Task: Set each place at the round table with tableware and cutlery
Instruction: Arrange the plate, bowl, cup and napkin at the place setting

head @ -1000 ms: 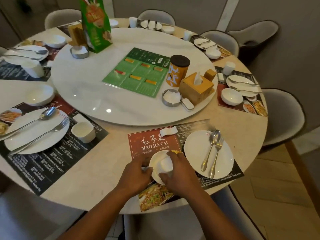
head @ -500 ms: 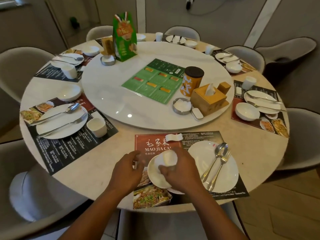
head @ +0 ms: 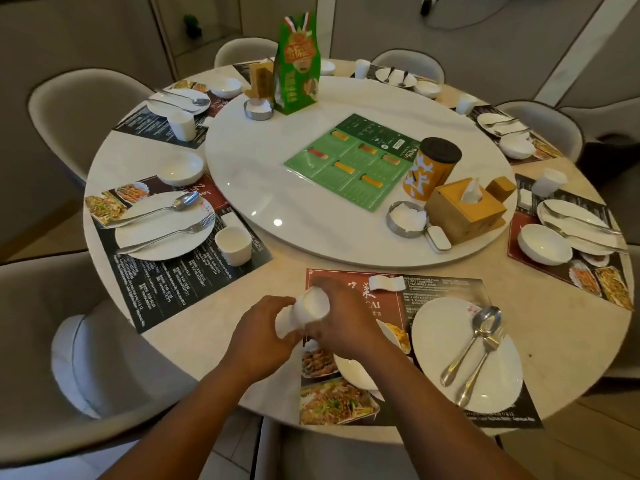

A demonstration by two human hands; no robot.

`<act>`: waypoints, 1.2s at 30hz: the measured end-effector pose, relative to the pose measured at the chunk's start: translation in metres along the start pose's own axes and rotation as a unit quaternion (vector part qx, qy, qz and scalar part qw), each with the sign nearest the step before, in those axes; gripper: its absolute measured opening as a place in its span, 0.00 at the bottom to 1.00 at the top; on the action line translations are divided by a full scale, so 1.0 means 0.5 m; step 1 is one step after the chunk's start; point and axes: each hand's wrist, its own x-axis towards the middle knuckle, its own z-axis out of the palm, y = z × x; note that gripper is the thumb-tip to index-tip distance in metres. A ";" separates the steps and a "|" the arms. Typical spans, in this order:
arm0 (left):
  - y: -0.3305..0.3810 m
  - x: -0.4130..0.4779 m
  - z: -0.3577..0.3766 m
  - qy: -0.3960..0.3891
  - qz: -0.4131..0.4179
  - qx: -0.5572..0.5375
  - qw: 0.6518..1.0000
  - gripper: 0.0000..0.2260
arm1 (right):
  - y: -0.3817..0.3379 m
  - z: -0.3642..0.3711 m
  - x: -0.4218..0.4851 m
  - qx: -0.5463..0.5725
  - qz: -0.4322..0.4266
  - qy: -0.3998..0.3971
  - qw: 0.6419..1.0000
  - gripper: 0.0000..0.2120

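Cup (head: 311,306), gripped in our left hand (head: 263,337) and right hand (head: 346,317) at six o'clock, is unplaced; we judge the round table (head: 287,271) otherwise set.

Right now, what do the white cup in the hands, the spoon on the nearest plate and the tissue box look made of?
White cup: likely glazed ceramic, smooth opaque white.
Spoon: polished metal, probably steel; it mirrors light.
Tissue box: seemingly wood, matte tan faces; possibly laminate.

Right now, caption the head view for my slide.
Left hand and right hand hold a white cup over the placemat beside a plate.
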 end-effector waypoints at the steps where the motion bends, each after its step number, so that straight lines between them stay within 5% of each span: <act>1: -0.010 -0.002 0.006 0.000 0.003 0.015 1.000 0.25 | 0.000 0.008 0.001 -0.020 0.000 -0.017 1.000 0.39; 24: -0.043 -0.039 0.052 -0.012 -0.029 0.014 0.999 0.23 | 0.035 0.057 -0.030 -0.082 -0.025 -0.058 0.995 0.39; 29: -0.046 -0.036 0.044 -0.044 -0.007 0.024 0.999 0.31 | 0.061 0.037 -0.044 -0.086 -0.041 -0.045 0.995 0.41; 36: 0.020 -0.017 0.034 -0.060 0.071 -0.024 0.995 0.37 | 0.159 -0.009 -0.120 -0.205 0.016 -0.025 0.978 0.59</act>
